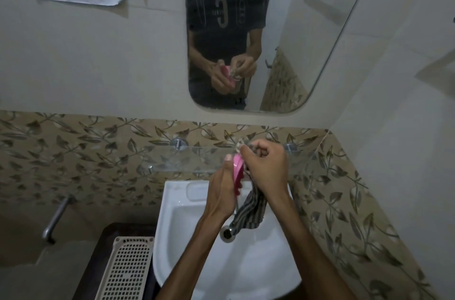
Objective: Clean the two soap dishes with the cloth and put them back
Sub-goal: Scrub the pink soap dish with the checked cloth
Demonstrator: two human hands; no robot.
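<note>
The pink soap dish (238,173) stands on edge above the basin (172,213), pinched along its rim in your left hand (221,191); it looks like light, stiff plastic, likely slick when wet, so keep that grip on the edges. Your right hand (267,166) is curled around the soft striped cloth (251,211), bunched against the dish with its tail hanging limp.

Both forearms are bare from the bottom edge of the view up to the left hand (222,191) and the right hand (267,166), with no sleeve, watch, ring or glove on them. In the rounded wall mirror (283,53) above the hands, the person wears a dark short-sleeved T-shirt (225,4) with pale printed markings across the chest, among them a large letter-like shape at the centre.
</note>
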